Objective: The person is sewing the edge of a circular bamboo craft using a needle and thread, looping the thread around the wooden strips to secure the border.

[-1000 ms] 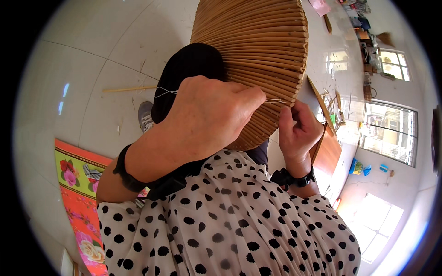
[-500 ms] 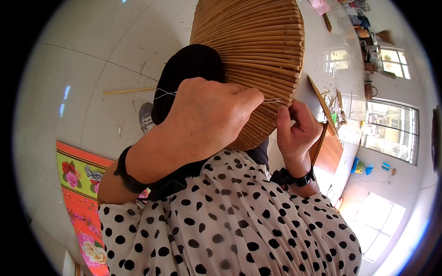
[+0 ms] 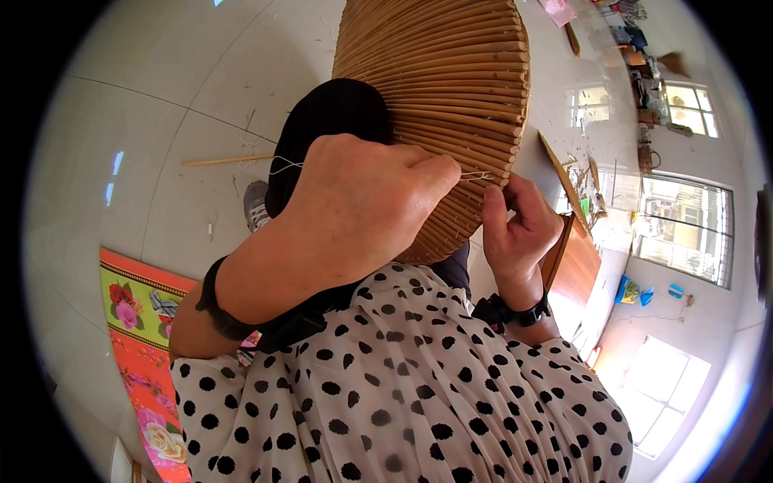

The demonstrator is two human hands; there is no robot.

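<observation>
Spreading across six o'clock, a white blouse with black dots is filling the nearest part of the view. A dark-clad knee is rising at eleven o'clock, and a curved piece of tan slats is leaning against it, fanning out from about two o'clock up past twelve. Beneath, a pale, glossy tiled floor is showing widely from nine to eleven, with a thin stick lying at ten. A flowered red mat is covering the floor around eight. Farther off, a brown wooden top is standing at three o'clock, and beyond it barred windows are letting in light from the white wall.

Both hands are meeting around the slats' near end. The left hand, just toward eleven, is closing thumb and fingers on a pale thread, whose strands are running toward three o'clock over the slats. At three, the right hand is holding thumb and forefinger close together at the slats' rim; whether they are pinching it or merely touching, one cannot tell.
</observation>
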